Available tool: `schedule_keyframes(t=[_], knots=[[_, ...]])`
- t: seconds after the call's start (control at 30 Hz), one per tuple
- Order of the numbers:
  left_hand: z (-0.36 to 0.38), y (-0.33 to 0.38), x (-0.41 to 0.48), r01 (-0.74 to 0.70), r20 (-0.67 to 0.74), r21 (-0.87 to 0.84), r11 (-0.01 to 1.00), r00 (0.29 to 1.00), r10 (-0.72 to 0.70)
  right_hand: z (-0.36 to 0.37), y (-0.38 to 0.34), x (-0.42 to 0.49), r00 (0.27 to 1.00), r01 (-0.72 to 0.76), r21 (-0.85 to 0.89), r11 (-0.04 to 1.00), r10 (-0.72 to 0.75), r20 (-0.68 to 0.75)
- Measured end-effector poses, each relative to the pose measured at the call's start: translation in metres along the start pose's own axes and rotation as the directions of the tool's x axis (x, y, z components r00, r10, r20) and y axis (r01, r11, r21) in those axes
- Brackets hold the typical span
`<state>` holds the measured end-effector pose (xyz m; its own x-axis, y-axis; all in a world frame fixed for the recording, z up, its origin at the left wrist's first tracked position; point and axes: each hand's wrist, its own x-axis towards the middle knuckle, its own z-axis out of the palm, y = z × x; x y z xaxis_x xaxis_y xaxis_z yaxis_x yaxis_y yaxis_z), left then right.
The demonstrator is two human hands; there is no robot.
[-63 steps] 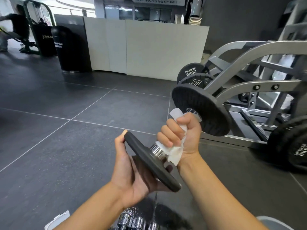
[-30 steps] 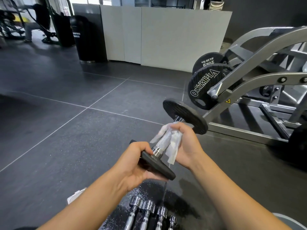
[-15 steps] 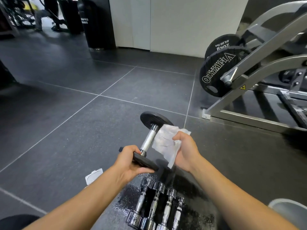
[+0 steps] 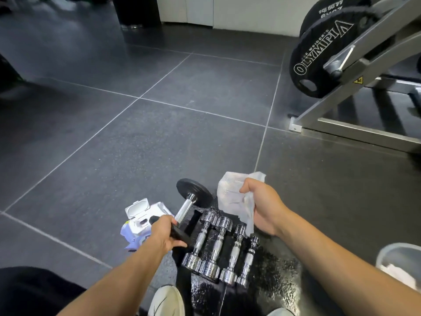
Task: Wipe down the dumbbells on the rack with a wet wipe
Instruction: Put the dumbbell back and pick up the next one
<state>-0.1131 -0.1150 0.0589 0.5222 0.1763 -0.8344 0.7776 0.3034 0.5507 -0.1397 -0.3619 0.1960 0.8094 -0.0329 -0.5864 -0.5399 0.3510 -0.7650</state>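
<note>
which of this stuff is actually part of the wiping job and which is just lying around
Part of the job:
black dumbbell gripped by the left hand
wet wipe in the right hand
four chrome dumbbells on the floor
open wipes pack

Just lying about:
Olympia weight plate on the grey machine frame
pale tub at the right edge

At about one o'clock, the front weight plate (image 4: 319, 49) carries white "OLYMPIA" lettering along its rim. The rear weight plate (image 4: 328, 10) reads "44.09 lbs" upside down, with what may be "20KG" beneath. A yellow warning sticker (image 4: 358, 80) on the machine frame (image 4: 355, 131) is too small to read.
</note>
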Motion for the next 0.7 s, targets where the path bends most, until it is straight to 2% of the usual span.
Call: schedule_keyframes(t=[0.2, 0.3, 0.43, 0.57, 0.7], knots=[[-0.005, -0.012, 0.015, 0.031, 0.025, -0.079, 0.996, 0.999, -0.029, -0.002, 0.012, 0.007, 0.999, -0.035, -0.029, 0.999, 0.036, 0.033], [-0.012, -0.016, 0.026, 0.021, 0.006, -0.093, 0.995, 1.0, -0.02, 0.0, 0.017, 0.009, 0.999, -0.052, -0.058, 0.997, 0.052, 0.006], [-0.032, -0.029, 0.041, 0.027, -0.029, -0.031, 0.999, 0.999, -0.028, 0.0, 0.015, 0.011, 0.999, -0.049, -0.073, 0.996, 0.049, -0.001], [-0.041, -0.035, 0.036, 0.008, -0.041, 0.015, 1.0, 0.999, -0.007, -0.011, 0.01, 0.013, 0.999, -0.033, -0.016, 0.999, 0.033, -0.003], [-0.049, -0.033, 0.045, 0.063, 0.008, 0.088, 0.994, 0.998, -0.064, -0.013, 0.012, 0.014, 0.999, -0.042, 0.0, 0.999, 0.042, -0.031]])
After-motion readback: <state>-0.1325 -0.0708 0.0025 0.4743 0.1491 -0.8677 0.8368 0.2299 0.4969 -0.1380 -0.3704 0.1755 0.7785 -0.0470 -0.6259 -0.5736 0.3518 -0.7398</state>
